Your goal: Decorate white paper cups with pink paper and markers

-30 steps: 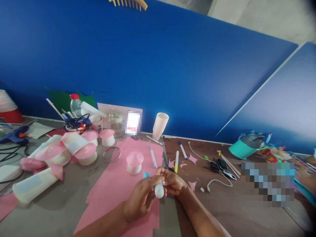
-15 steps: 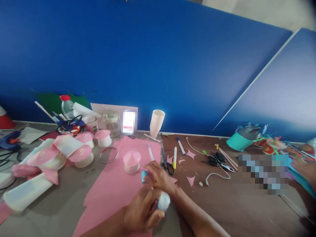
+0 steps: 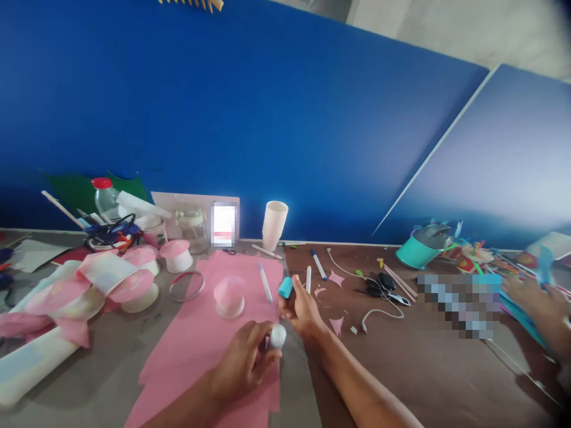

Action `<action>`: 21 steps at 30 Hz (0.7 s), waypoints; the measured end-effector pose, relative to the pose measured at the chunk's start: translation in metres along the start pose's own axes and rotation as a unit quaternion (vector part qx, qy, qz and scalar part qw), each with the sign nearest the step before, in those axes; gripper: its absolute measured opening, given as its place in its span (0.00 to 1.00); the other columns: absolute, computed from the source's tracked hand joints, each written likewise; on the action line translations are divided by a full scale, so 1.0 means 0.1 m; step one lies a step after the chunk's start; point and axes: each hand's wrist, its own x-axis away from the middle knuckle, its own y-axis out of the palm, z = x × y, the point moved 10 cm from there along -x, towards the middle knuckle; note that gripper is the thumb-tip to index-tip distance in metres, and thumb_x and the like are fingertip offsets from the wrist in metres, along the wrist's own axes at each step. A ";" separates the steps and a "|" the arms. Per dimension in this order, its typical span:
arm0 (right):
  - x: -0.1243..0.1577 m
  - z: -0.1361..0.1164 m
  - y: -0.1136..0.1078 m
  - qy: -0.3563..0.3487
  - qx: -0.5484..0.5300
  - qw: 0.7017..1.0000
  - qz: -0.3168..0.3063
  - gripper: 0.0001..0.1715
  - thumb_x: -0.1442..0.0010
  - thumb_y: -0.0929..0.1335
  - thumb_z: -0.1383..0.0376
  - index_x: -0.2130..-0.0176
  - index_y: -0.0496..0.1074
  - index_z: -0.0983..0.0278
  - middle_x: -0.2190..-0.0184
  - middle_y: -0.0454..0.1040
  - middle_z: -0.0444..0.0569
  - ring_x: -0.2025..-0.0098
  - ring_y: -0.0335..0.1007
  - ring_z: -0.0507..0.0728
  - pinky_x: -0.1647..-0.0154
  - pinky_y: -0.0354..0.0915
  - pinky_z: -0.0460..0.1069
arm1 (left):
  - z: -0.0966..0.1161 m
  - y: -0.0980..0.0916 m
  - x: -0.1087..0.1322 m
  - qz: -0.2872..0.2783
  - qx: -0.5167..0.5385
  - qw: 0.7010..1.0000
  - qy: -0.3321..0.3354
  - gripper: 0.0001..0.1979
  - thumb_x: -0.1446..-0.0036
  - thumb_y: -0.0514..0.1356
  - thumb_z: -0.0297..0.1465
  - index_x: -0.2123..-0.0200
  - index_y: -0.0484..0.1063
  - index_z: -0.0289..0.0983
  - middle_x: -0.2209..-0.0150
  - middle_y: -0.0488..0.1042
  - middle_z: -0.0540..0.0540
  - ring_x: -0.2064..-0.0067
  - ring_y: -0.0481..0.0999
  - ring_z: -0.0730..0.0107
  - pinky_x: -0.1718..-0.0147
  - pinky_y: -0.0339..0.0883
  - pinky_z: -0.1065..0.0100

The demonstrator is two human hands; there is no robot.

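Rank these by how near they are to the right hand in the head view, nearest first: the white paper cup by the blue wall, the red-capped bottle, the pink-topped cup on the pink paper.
From the right hand:
1. Pink-topped cup, just to its left on the pink paper.
2. White paper cup, farther back against the blue wall.
3. Red-capped bottle, far left at the back.

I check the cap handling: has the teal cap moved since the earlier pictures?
Yes. The teal cap, held in the right hand, was low beside the pink-topped cup; now it sits raised and farther right of it, apart from the glue stick.
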 end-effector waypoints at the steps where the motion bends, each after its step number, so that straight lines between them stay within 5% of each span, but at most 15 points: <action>1: -0.01 -0.02 -0.04 0.003 -0.022 1.000 0.011 0.41 0.39 0.53 0.29 0.70 0.65 0.59 0.85 0.61 0.38 0.87 0.49 0.49 0.83 0.55 0.46 | -0.06 0.02 -0.01 -0.006 -0.008 1.000 -0.018 0.12 0.32 0.56 0.37 0.51 0.71 0.38 0.67 0.79 0.45 0.71 0.75 0.64 0.69 0.69 0.66; 10: 0.14 -0.12 -0.01 -0.017 -0.086 0.995 0.044 0.35 0.39 0.61 0.33 0.73 0.68 0.59 0.71 0.75 0.50 0.66 0.71 0.58 0.66 0.68 0.53 | -0.47 0.17 -0.05 -0.073 0.063 0.967 -0.235 0.12 0.39 0.57 0.34 0.56 0.75 0.35 0.69 0.79 0.46 0.73 0.73 0.66 0.72 0.66 0.68; 21: 0.26 -0.09 0.13 0.015 0.013 0.999 0.030 0.40 0.39 0.59 0.31 0.74 0.74 0.59 0.78 0.71 0.47 0.70 0.70 0.58 0.68 0.67 0.51 | -0.52 0.16 -0.03 -0.050 0.123 0.951 -0.280 0.14 0.44 0.59 0.31 0.55 0.77 0.34 0.69 0.79 0.46 0.73 0.70 0.69 0.71 0.64 0.69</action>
